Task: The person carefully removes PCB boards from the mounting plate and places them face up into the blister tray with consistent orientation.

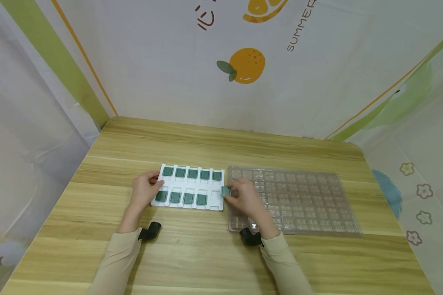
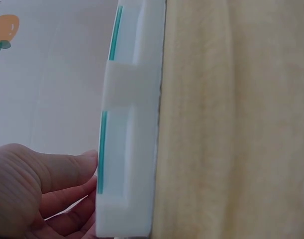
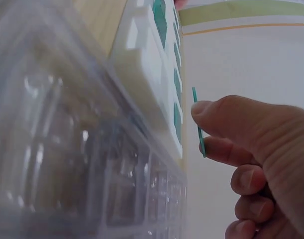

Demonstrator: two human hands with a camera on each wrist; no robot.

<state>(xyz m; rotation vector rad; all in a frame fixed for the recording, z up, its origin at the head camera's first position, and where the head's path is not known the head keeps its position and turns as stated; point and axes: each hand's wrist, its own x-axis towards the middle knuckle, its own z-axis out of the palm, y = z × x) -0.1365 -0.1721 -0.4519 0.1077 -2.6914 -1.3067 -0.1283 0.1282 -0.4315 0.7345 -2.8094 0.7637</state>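
Note:
A white tray (image 1: 186, 187) carries two rows of small green circuit boards (image 1: 192, 174) in its slots. The rightmost slot of the near row holds no board. At the tray's left end my left hand (image 1: 144, 189) grips the edge, thumb on top; in the left wrist view the thumb (image 2: 72, 169) meets the tray beside a board's green edge (image 2: 102, 152). My right hand (image 1: 246, 196) pinches one green circuit board (image 1: 225, 191) between thumb and finger, over the tray's right end. The right wrist view shows that board (image 3: 200, 134) edge-on, apart from the tray.
A clear plastic tray (image 1: 348, 192) with many compartments lies right of the white tray, partly under my right hand. Both rest on a wooden table (image 1: 192, 254). A printed white curtain (image 1: 162, 73) hangs behind. Black wrist devices (image 1: 150, 231) sit at both cuffs.

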